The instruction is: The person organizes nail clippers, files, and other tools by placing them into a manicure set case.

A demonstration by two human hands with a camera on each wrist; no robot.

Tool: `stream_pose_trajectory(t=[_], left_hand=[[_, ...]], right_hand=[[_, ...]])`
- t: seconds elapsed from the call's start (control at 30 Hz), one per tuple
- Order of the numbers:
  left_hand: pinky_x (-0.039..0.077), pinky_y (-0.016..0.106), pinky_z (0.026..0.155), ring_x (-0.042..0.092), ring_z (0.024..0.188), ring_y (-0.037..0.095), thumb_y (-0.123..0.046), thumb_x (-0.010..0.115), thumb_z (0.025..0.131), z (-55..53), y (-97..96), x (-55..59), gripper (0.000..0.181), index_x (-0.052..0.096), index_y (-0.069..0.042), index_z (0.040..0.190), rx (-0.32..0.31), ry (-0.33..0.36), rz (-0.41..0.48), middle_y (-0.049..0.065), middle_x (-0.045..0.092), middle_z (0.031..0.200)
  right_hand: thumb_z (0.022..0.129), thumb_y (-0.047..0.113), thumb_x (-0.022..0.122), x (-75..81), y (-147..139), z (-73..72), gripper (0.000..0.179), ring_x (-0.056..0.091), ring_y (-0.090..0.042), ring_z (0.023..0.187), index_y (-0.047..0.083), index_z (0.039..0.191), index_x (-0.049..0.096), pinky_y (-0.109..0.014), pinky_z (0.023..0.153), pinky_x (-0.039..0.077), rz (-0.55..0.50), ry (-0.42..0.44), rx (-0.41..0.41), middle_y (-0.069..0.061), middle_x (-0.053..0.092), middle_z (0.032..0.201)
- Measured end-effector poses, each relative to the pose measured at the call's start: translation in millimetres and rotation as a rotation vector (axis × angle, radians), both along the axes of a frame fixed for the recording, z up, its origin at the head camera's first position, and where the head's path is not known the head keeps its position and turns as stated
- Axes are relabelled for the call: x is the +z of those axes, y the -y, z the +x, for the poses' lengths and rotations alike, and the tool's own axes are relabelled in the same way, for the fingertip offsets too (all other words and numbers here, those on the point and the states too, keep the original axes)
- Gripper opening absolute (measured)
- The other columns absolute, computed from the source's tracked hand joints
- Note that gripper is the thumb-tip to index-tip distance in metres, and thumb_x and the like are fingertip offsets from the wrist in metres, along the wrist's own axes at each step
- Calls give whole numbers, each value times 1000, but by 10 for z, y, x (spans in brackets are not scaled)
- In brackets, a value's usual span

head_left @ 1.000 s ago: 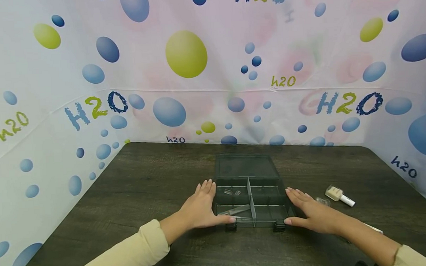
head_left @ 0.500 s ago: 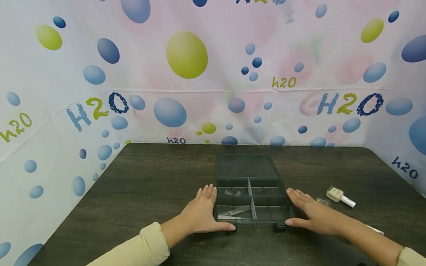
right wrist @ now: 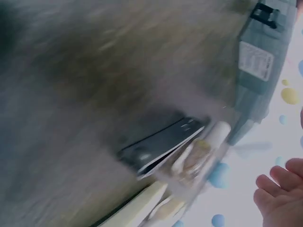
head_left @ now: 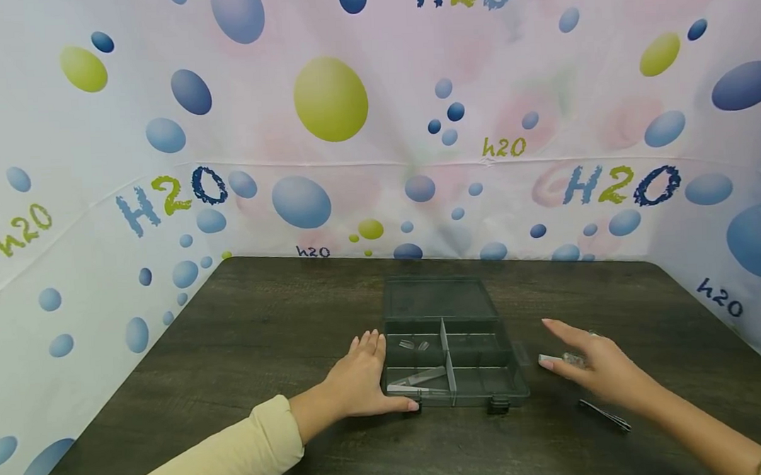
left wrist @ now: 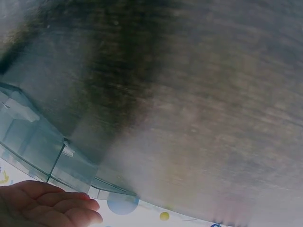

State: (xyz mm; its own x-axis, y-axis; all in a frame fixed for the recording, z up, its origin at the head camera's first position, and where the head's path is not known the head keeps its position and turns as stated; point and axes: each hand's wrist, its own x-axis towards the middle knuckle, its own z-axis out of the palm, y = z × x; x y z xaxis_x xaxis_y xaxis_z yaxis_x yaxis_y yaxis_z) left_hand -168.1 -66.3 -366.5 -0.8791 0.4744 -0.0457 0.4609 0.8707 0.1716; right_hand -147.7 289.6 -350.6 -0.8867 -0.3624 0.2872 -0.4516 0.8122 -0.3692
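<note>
A dark translucent compartment box (head_left: 482, 385) lies on the table with its lid (head_left: 440, 297) laid back. My left hand (head_left: 357, 377) rests along its left side, fingers straight, thumb over the front left latch. My right hand (head_left: 606, 369) is off the box, to its right, with thumb and forefinger spread. By the right thumb lies a small clear bottle with a white cap (head_left: 547, 360). Nearer me is a nail clipper (head_left: 605, 415), also in the right wrist view with a cream bottle (right wrist: 168, 208) beyond it.
Small clear pieces (head_left: 407, 344) lie in the back left compartment. The front left one holds narrow pale strips (head_left: 418, 377). A long pale flat piece (right wrist: 135, 208) lies near the bottles. The patterned curtain (head_left: 330, 98) stands behind the table (head_left: 294, 312).
My right hand has left the box's right side and moved right, over the small items there. The nail clipper and white cap now show. The left hand stays on the box.
</note>
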Motion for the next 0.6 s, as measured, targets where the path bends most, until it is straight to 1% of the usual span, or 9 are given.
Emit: stream_pose_trajectory(t=[0.1, 0.2, 0.3, 0.33, 0.43, 0.47, 0.5, 0.57, 0.6], left_hand=[[22, 45, 115, 23, 140, 36, -73, 56, 73, -4, 1, -1, 111, 26, 7, 143, -2, -2, 1, 26, 24, 149], [23, 45, 115, 23, 140, 36, -73, 56, 74, -5, 10, -13, 110, 26, 7, 143, -5, -5, 4, 26, 25, 149], [22, 45, 115, 23, 140, 36, -73, 56, 74, -2, 16, -15, 110, 26, 7, 143, -7, -6, 11, 26, 24, 149], [22, 45, 115, 23, 140, 36, -73, 56, 74, -3, 17, -17, 110, 26, 7, 143, -8, -8, 12, 26, 24, 149], [22, 46, 115, 23, 140, 36, -73, 56, 74, -7, 18, -24, 110, 26, 7, 143, -8, -11, 14, 26, 24, 149], [23, 46, 115, 23, 140, 36, -73, 56, 74, -10, 17, -28, 109, 26, 7, 143, -9, -12, 13, 26, 24, 149], [23, 46, 115, 23, 140, 36, -73, 56, 74, -12, 17, -30, 109, 26, 7, 143, -11, -14, 13, 26, 25, 149], [23, 46, 115, 23, 140, 36, -73, 55, 74, -15, 15, -33, 109, 26, 7, 143, -13, -18, 10, 26, 24, 149], [22, 46, 115, 23, 140, 36, -73, 55, 74, -16, 15, -34, 109, 26, 7, 143, -14, -19, 8, 25, 24, 149]], right_hand=[[81, 24, 71, -41, -88, 31, 64, 61, -42, 98, -5, 133, 46, -46, 71, 54, 5, -74, -51, -32, 51, 127], [77, 20, 75, -104, -186, 58, 62, 64, -26, 77, -4, 129, 51, -29, 54, 48, 16, -148, -96, -31, 56, 120], [74, 17, 77, -170, -294, 88, 59, 47, -5, 54, -3, 125, 55, -21, 50, 29, 27, -208, -134, -30, 60, 115], [73, 16, 78, -192, -330, 98, 59, 39, -1, 49, -3, 124, 56, -20, 49, 28, 17, -220, -140, -31, 60, 113], [68, 17, 80, -248, -439, 127, 58, 49, -8, 51, -5, 118, 60, -21, 50, 30, 15, -247, -178, -31, 62, 108], [67, 18, 81, -267, -474, 140, 57, 55, -15, 55, -5, 116, 61, -21, 49, 31, 11, -237, -197, -31, 62, 107], [67, 19, 81, -282, -509, 155, 57, 60, -22, 61, -5, 115, 62, -22, 49, 31, 10, -220, -218, -31, 62, 107], [69, 23, 81, -309, -583, 187, 57, 58, -27, 60, -5, 114, 62, -23, 50, 31, 26, -159, -272, -32, 61, 108], [70, 24, 80, -316, -616, 203, 57, 60, -33, 64, -5, 115, 61, -25, 50, 36, 39, -120, -295, -33, 60, 110]])
